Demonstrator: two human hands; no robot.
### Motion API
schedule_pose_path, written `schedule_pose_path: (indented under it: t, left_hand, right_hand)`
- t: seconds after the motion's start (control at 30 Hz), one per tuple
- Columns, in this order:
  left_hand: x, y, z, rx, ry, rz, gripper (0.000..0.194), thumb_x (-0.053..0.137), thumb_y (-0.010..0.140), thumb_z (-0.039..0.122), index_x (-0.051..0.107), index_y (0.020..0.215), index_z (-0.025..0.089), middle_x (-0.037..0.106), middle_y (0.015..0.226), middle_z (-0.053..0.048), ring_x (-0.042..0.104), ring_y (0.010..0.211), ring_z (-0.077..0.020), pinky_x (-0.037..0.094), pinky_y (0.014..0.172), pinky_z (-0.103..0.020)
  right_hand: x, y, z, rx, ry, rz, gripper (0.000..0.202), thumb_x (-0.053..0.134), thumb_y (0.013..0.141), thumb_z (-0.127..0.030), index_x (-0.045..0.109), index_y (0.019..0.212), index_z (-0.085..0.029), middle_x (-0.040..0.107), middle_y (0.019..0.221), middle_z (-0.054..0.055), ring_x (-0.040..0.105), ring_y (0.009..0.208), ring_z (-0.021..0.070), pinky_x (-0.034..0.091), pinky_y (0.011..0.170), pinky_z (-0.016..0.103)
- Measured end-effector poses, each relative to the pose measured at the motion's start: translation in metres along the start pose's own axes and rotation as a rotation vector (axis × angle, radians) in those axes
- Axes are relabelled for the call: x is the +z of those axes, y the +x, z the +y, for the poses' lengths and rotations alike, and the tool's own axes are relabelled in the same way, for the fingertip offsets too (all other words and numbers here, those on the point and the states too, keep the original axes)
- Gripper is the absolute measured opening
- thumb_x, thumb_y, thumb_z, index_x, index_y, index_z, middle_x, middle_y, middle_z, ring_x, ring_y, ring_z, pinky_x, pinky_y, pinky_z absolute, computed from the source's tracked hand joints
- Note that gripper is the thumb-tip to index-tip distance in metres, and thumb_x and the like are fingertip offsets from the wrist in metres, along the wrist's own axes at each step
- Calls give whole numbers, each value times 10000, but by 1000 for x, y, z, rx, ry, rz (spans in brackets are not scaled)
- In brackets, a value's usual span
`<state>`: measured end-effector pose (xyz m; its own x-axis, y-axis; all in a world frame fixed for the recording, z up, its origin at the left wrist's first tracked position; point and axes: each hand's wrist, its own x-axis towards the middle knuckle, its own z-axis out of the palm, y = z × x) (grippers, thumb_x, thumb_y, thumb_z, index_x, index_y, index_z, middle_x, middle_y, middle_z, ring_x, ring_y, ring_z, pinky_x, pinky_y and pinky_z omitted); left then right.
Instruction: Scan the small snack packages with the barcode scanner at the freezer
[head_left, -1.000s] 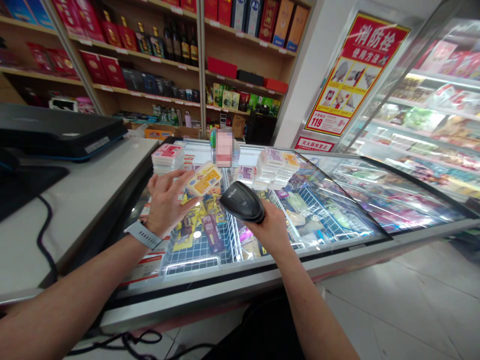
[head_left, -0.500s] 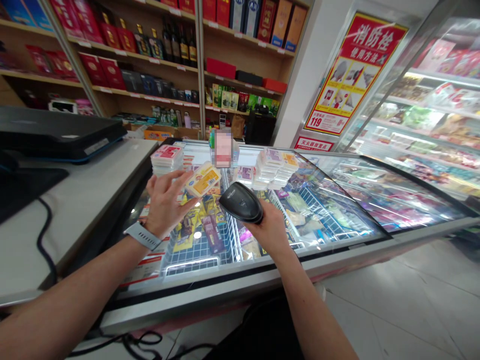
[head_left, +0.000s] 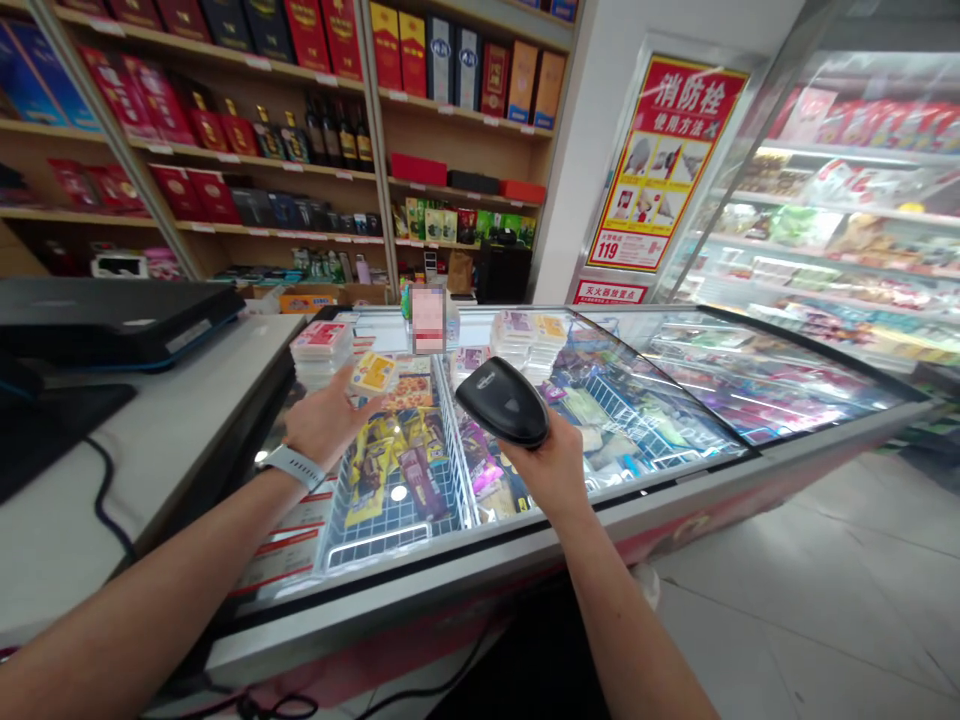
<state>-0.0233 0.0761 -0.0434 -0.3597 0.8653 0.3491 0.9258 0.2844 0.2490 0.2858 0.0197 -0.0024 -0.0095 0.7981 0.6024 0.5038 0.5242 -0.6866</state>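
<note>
My left hand [head_left: 324, 418], with a pale watch strap [head_left: 296, 466] on its wrist, pinches a flat clear pack with a yellow label [head_left: 373, 374] between thumb and fingers. The pack is over the freezer's glass top, close beside a stack of red-labelled packs [head_left: 322, 345]. In my right hand [head_left: 553, 460] is a black barcode scanner [head_left: 504, 402], its head pointing up and to the left. Beyond the scanner stand stacks of purple-labelled packs [head_left: 516, 330] and yellow-labelled packs [head_left: 549, 335]. The scanner partly covers their lower parts.
Below the glass, wire baskets [head_left: 457, 450] hold bagged frozen goods. A counter [head_left: 217, 385] with a dark flat device [head_left: 112, 320] runs along the left. Cables [head_left: 277, 705] lie near the floor. Shelves of boxes and bottles stand behind; a lit display fridge [head_left: 840, 220] is on the right.
My left hand has carried the yellow-labelled pack left, toward the red-labelled stack, and the pack now lies flatter. The scanner has shifted slightly right of the pack. The camera view has tilted up.
</note>
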Motion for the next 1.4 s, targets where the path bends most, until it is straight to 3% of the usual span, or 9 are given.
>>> schedule_pose_path:
  t: [0.27,0.43,0.6,0.73,0.87,1.13,1.4]
  left_hand:
    - [-2,18,24,-45,72,-101,809,379,816,754,540,1292,119,707,956,-250,673,959,-450,489,795,-511]
    - [-4,13,39,-17,40,-43,899,327,841,748,396,1426,68,692,995,-286,662,965,-474,474,795,-541]
    - [2,11,89,193,-180,22,813,471,812,707,447,1384,131,663,1192,-207,603,1169,-375,452,943,-441]
    - [14,18,135,112,-261,-63,863,534,712,786,520,1259,118,641,1220,-227,614,1127,-375,482,860,-424]
    - [23,24,158,67,-270,-113,837,560,687,779,554,1165,91,652,1163,-251,626,1086,-390,485,805,-423]
    - [22,28,150,136,-239,-124,730,527,714,765,642,1054,130,694,1054,-197,638,1035,-346,471,833,-388]
    - [7,15,101,256,-211,-30,644,544,739,707,677,1119,205,706,1074,-121,613,1076,-314,452,930,-385]
  right_hand:
    - [-26,-9,2,57,8,92,168,706,715,-336,685,812,-201,664,676,-10,583,635,174,460,621,260]
    - [-39,-14,11,106,-78,153,132,697,712,-315,661,772,-202,649,651,-15,572,613,169,442,607,260]
    - [-43,-19,20,152,-165,204,135,684,717,-322,666,780,-203,670,659,-1,593,629,188,459,625,279]
    - [-49,-26,22,179,-181,217,145,683,732,-336,681,800,-208,688,669,8,623,638,205,476,621,287]
    - [-60,-33,24,191,-166,235,174,691,733,-351,706,822,-203,714,689,24,648,641,222,502,622,303]
    - [-73,-34,33,231,-204,266,227,703,723,-378,717,838,-183,737,718,51,669,676,247,504,633,315]
    - [-98,-11,45,127,-325,290,271,689,729,-384,712,919,-193,723,731,39,642,667,234,494,645,317]
